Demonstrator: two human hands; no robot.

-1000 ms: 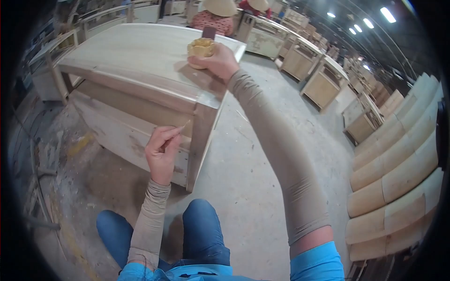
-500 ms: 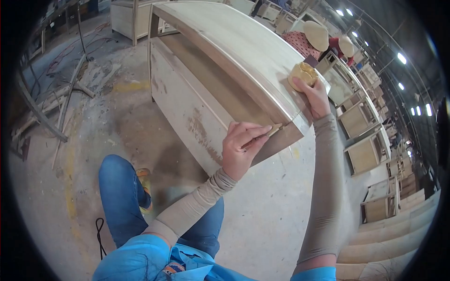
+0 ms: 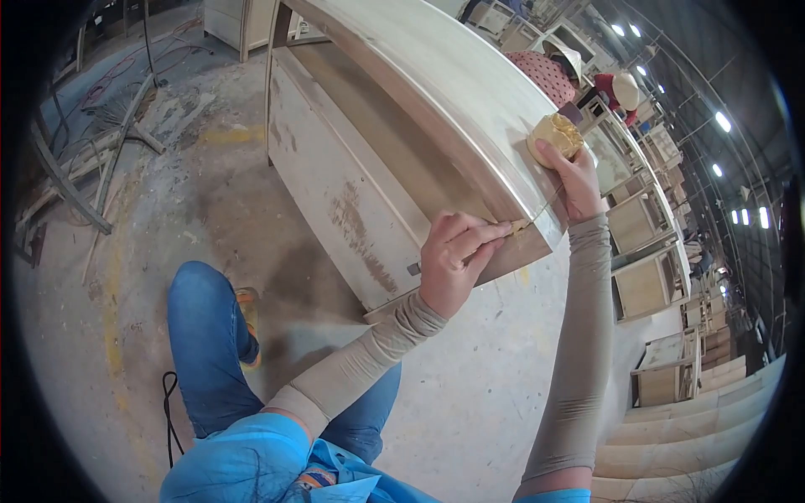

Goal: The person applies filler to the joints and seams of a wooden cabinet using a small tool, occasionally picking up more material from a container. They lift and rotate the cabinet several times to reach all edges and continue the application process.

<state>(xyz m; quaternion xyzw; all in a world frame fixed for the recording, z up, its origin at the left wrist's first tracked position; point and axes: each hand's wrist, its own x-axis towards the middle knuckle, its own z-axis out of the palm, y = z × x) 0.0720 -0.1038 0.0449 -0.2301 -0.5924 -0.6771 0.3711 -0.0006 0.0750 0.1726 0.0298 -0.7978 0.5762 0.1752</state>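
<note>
Less gap now separates left hand [image 3: 453,264] and cabinet corner [image 3: 543,233].

Yellow cup [image 3: 554,140] near cabinet corner [image 3: 532,243]

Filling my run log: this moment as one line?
left hand: pinching thin tool at cabinet corner | right hand: holding yellowish cup | cabinet front: open | background: two people

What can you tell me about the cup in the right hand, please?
The cup is squat, round and pale yellow; its material is unclear. Uneven, deeper-yellow matter shows at its mouth. The right hand has it in its grip, thumb against its side. It is at one end of the cabinet top, though whether it rests there is unclear. A dark block shows just beyond.
</note>
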